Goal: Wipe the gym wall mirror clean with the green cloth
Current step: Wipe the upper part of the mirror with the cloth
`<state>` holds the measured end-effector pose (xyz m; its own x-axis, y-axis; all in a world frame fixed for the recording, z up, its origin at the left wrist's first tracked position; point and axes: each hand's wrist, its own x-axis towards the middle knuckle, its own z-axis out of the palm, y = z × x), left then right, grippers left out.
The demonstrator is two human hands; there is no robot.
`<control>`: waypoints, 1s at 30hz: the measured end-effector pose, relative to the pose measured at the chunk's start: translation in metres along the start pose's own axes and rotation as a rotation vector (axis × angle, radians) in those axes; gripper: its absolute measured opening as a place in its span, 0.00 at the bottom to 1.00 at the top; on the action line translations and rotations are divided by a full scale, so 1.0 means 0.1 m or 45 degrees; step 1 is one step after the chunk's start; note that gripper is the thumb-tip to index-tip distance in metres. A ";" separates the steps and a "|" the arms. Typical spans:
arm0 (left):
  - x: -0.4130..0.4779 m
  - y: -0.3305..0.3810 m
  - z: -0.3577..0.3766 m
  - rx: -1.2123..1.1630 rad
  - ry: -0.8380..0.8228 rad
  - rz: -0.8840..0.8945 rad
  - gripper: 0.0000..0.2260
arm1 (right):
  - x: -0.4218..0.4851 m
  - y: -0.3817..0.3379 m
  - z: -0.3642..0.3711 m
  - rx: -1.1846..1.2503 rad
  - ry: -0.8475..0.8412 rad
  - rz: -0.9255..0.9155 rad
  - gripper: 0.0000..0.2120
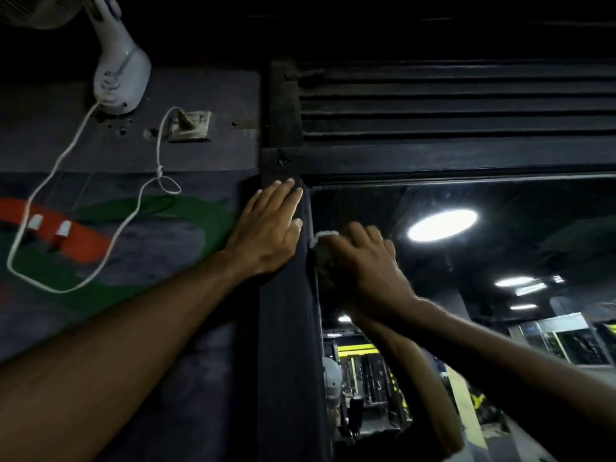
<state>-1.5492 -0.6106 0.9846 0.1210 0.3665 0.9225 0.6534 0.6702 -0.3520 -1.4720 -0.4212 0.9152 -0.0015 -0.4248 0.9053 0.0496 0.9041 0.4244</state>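
The left hand (266, 228) lay flat, fingers straight, on one dark frame (283, 328). At its three o'clock the right hand (363, 261) gripped one cloth (322, 243) against one mirror (516, 255).

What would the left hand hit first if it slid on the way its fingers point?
Probably the dark beam over the mirror; the left hand lies flat on the post just below it.

Stretches both bare forearms upward, the left in from 8 o'clock, the right in from 4 o'clock. Lays the left hand (270, 228) flat, fingers straight and close together, tips toward 1 o'clock. Holds the right hand (363, 261) at 4 o'clock of the left, back toward the camera, fingers curled round a bunched cloth (322, 235). Leaves a narrow gap between the hands.
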 end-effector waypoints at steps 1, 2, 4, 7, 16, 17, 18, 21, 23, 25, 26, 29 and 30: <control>-0.05 0.03 0.02 0.006 -0.008 0.004 0.34 | -0.07 0.16 -0.08 -0.083 -0.044 -0.079 0.21; -0.09 0.06 0.04 0.019 -0.016 0.014 0.34 | -0.05 0.39 -0.16 -0.179 -0.058 -0.083 0.20; -0.13 0.12 0.05 0.026 -0.042 0.039 0.34 | 0.15 0.96 -0.35 -0.303 0.052 0.233 0.18; -0.15 0.14 0.06 0.049 -0.071 0.048 0.35 | 0.38 1.16 -0.30 -0.322 0.200 0.790 0.20; -0.03 0.15 0.09 0.158 -0.161 0.084 0.35 | 0.16 1.59 -0.63 -0.336 0.151 0.945 0.20; -0.02 0.14 0.08 0.189 -0.185 0.094 0.34 | 0.16 1.44 -0.53 -0.349 0.134 0.892 0.21; -0.01 0.17 0.07 0.204 -0.206 0.106 0.33 | 0.12 1.28 -0.48 -0.326 0.117 0.814 0.21; 0.05 0.41 0.03 0.165 -0.211 0.164 0.34 | -0.07 1.08 -0.48 -0.248 0.125 0.572 0.22; 0.13 0.68 0.07 0.074 -0.201 0.224 0.33 | -0.19 1.11 -0.56 -0.257 0.083 0.441 0.22; 0.18 0.90 0.16 0.024 -0.219 0.244 0.30 | -0.20 1.17 -0.61 -0.291 -0.002 0.335 0.22; 0.22 1.00 0.21 0.019 -0.211 0.243 0.30 | -0.16 1.26 -0.65 -0.331 -0.036 0.331 0.22; 0.29 1.13 0.32 -0.010 -0.151 0.207 0.29 | 0.13 1.50 -0.68 -0.358 0.010 0.558 0.21; 0.31 1.14 0.34 -0.036 -0.119 0.199 0.28 | 0.22 1.50 -0.64 -0.328 0.050 0.667 0.21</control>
<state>-1.4967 -0.5012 0.9675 0.1534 0.5242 0.8377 0.6532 0.5823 -0.4840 -1.4007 -0.2983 0.9974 0.1253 0.0705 0.9896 0.2747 0.9560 -0.1029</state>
